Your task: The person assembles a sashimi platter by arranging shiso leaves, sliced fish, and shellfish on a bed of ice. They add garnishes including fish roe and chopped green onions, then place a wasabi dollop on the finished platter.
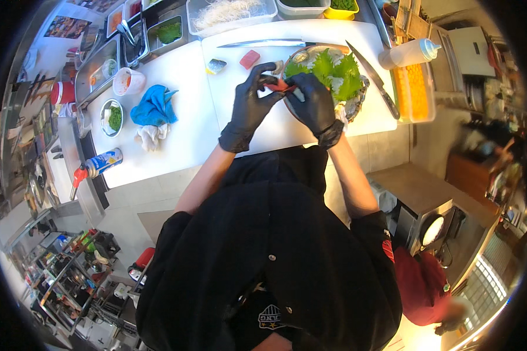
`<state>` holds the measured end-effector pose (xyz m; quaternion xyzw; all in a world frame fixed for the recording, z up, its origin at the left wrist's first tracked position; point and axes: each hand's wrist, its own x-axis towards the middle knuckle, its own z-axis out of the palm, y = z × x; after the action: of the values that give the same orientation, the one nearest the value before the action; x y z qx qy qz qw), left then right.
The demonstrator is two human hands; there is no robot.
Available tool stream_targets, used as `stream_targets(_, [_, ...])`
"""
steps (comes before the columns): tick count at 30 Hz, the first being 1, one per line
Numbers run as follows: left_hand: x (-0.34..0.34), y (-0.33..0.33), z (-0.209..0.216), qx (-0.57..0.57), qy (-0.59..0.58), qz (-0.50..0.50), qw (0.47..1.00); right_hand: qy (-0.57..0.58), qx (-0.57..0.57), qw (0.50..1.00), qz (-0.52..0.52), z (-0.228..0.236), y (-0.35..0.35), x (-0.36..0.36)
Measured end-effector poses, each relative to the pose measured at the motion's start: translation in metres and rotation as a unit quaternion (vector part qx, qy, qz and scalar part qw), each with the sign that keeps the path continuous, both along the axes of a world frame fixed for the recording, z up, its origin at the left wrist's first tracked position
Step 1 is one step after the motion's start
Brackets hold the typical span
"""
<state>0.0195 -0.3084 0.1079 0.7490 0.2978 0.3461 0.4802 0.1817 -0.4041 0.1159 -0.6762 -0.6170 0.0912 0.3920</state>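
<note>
My black-gloved left hand (250,106) and right hand (315,106) meet over the front of the white cutting board (181,70). Between their fingertips is a red slice of raw fish (280,86), pinched from both sides. Just beyond my right hand stands a round plate (357,110) with green shiso leaves (340,75) and white shreds on it. A red block of raw fish (250,59) lies beyond my left hand, with a silver-skinned fish piece (216,66) to its left.
A long knife (263,43) lies along the board's back, another knife (380,88) right of the plate. A squeeze bottle (406,54) and orange-filled tub (415,93) stand at right. Left are a blue cloth (154,105), bowl (112,117) and blowtorch (97,165). Another person (421,286) is behind right.
</note>
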Motion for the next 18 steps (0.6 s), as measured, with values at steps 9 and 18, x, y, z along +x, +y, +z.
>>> stream_targets(9, [-0.005, 0.019, -0.010, -0.112, 0.056, 0.052, 0.991, 0.126, 0.001, 0.981, -0.145, 0.032, -0.029, 0.055])
stream_targets(18, [0.031, 0.023, -0.004, -0.067, 0.014, 0.001, 0.998, -0.193, -0.162, 0.966, -0.047, -0.001, -0.034, -0.010])
